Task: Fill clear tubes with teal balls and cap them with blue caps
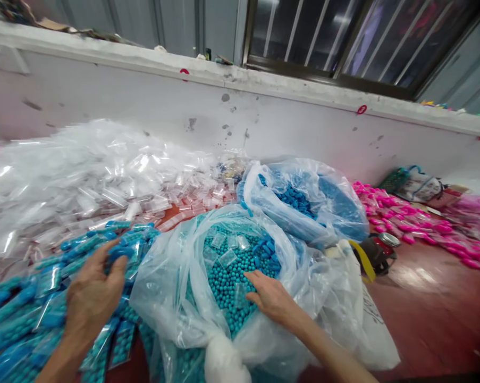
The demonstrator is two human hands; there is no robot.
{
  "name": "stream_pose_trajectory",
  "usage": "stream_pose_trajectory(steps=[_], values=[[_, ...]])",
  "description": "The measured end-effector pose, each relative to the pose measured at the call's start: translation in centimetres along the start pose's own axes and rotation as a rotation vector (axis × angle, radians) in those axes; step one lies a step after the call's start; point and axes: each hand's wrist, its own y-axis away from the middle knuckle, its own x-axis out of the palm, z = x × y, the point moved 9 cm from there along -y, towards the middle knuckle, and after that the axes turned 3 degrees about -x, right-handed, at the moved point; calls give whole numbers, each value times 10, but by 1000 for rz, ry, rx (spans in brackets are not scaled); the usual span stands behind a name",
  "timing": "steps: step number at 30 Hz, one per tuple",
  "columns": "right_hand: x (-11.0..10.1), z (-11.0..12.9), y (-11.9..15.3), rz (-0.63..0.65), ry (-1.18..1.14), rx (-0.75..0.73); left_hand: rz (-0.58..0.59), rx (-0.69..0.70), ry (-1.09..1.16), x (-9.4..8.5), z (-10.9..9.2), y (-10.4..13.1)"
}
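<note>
My left hand (pixel 98 276), fingers apart, is over a heap of clear plastic tubes filled with teal beads (pixel 18 322), which have blue caps. A blue cap (pixel 122 252) shows beside its thumb and fingertips; whether they touch is blurred. My right hand (pixel 271 295) reaches into an open plastic bag (pixel 166 276) of small teal beads (pixel 227 279). Its fingers are stretched out and apart. Close to its thumb lies a clear container (pixel 242 296), and I cannot tell if they touch. More clear containers (pixel 227 258) and blue caps (pixel 266 250) rest on the beads.
Behind stands a second bag (pixel 339 205) with blue caps (pixel 293 199). Empty clear containers (pixel 104 165) are heaped along the wall at left. Pink filled pieces (pixel 415 215) lie at right on the red table (pixel 427 298), near a dark object with a yellow strap (pixel 363 260).
</note>
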Motion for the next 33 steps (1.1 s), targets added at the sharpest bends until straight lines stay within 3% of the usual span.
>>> stream_pose_trajectory(steps=[2, 4, 5, 7, 9, 12, 14, 17, 19, 21, 24, 27, 33], values=[[9, 9, -4, 54, 93, -45, -144, 83, -234, -23, 1, -5], [19, 17, -8, 119, 151, -81, -191, 170, -232, -24, -7, 2], [24, 18, -9, 143, 163, -85, -162, 209, -151, -16, -12, 9], [29, 17, -11, 151, 140, -74, -2, 264, 66, 15, -28, 25], [28, 13, -13, 108, 15, -54, 245, 338, 234, 57, -55, 50], [26, 2, -16, 87, -416, 48, 612, 453, 287, 110, -102, 93], [26, 3, -15, 128, -773, 77, 789, 523, 329, 130, -127, 118], [18, 17, -12, 209, -1127, -3, 936, 598, 459, 140, -149, 139], [16, 19, -10, 281, -1208, -23, 961, 590, 483, 145, -149, 141], [16, 8, -14, 298, -1161, 5, 965, 522, 360, 157, -139, 137], [5, -29, -36, 47, -784, 84, 946, 406, -29, 181, -117, 127], [-6, -51, -54, -190, -498, 128, 946, 369, -256, 198, -111, 120], [14, -58, -66, -285, -446, 200, 991, 293, -215, 221, -117, 125]])
